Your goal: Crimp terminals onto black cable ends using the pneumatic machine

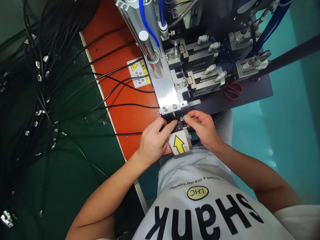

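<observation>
At the front edge of the orange bench top (120,110), directly below the machine's aluminium bracket (166,90), both of the person's hands meet at a small black fixture (180,126). The left hand (152,141) lies on the orange surface with its forefinger stretched to the fixture, fingertip pressed against it; thumb and fingers are drawn together, though whether anything sits between them cannot be told. The right hand (203,128) comes in from the other side, thumb and forefinger pinched on fine coloured wire ends (182,117) at the mouth of the fixture, just under the bracket. A white tag with a yellow arrow (179,144) sits just below the fixture, between the two wrists, touching the left hand.

Several black cables (112,87) run across the orange top from a loose bundle with metal ends (37,110) on the green mat at the left. A yellow warning label (138,72) is stuck beside the bracket. Red-handled scissors (233,90) lie on the dark machine base, well apart from the hands. Blue air hoses (147,23) run above.
</observation>
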`<state>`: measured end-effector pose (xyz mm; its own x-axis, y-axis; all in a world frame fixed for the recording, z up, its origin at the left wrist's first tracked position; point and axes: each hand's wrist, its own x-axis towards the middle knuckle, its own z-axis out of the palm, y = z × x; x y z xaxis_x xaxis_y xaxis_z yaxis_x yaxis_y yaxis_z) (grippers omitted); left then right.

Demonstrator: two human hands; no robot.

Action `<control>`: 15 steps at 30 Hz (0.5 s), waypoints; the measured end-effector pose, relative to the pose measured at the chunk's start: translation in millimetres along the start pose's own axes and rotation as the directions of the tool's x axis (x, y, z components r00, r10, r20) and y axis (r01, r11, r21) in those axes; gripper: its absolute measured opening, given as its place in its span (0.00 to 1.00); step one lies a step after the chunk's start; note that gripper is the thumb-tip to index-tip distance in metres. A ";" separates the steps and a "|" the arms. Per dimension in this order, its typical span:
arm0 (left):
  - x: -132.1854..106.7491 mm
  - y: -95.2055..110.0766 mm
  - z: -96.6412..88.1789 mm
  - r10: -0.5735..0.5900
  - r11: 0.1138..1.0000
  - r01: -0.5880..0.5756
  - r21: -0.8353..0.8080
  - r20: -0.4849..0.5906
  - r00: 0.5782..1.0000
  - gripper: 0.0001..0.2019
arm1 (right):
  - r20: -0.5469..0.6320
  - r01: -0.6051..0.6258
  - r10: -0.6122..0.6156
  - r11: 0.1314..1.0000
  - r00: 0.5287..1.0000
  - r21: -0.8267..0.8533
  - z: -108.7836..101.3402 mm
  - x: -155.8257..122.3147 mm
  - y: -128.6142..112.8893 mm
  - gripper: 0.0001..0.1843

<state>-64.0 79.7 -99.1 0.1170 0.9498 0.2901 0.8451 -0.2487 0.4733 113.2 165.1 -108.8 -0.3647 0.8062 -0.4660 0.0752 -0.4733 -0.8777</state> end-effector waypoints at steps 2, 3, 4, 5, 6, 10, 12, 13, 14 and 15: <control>0.6 0.1 -0.3 0.013 1.000 -0.013 -0.001 0.002 1.000 0.16 | -0.002 0.009 -0.009 1.000 1.000 -0.008 0.9 -0.2 -0.5 0.13; 0.8 0.0 -0.4 0.018 1.000 -0.018 -0.004 0.004 1.000 0.16 | -0.002 0.017 -0.017 1.000 1.000 -0.014 1.5 -0.3 -0.8 0.13; 0.9 -0.2 -0.6 0.020 1.000 -0.020 -0.010 0.006 1.000 0.16 | -0.003 0.028 -0.028 0.999 1.000 -0.022 2.0 -0.4 -1.1 0.13; 1.0 -0.6 -0.7 0.020 1.000 -0.019 -0.015 0.011 1.000 0.16 | -0.003 0.039 -0.039 0.999 0.999 -0.030 2.4 -0.5 -1.2 0.13; 1.0 -1.0 -0.7 0.018 1.000 -0.017 -0.016 0.018 1.000 0.16 | -0.002 0.047 -0.047 0.998 0.999 -0.039 2.7 -0.6 -1.1 0.13; 1.5 -2.5 -0.5 0.019 1.000 -0.020 0.016 0.041 0.999 0.16 | -0.014 0.088 -0.090 0.988 0.996 -0.127 3.2 -0.6 1.7 0.12; 2.3 -2.4 -0.3 0.018 0.999 -0.019 0.033 0.042 0.999 0.17 | -0.030 0.123 -0.132 0.972 0.991 -0.202 3.8 -0.5 4.3 0.11; 2.8 -2.2 -0.2 0.015 0.999 -0.016 0.040 0.039 0.999 0.17 | -0.039 0.138 -0.151 0.962 0.988 -0.235 4.3 -0.3 5.6 0.10; 3.4 -1.8 -0.1 0.012 0.999 -0.013 0.049 0.033 0.999 0.16 | -0.047 0.147 -0.164 0.955 0.985 -0.258 4.9 0.1 6.9 0.10; 3.9 -1.3 -0.1 0.008 0.998 -0.010 0.062 0.027 1.000 0.16 | -0.054 0.149 -0.170 0.950 0.984 -0.273 5.4 0.6 7.9 0.10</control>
<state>-64.7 83.8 -98.5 0.1377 0.9526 0.2713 0.8747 -0.2455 0.4178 108.6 159.9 -115.5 -0.3216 0.8928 -0.3154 0.2706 -0.2326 -0.9342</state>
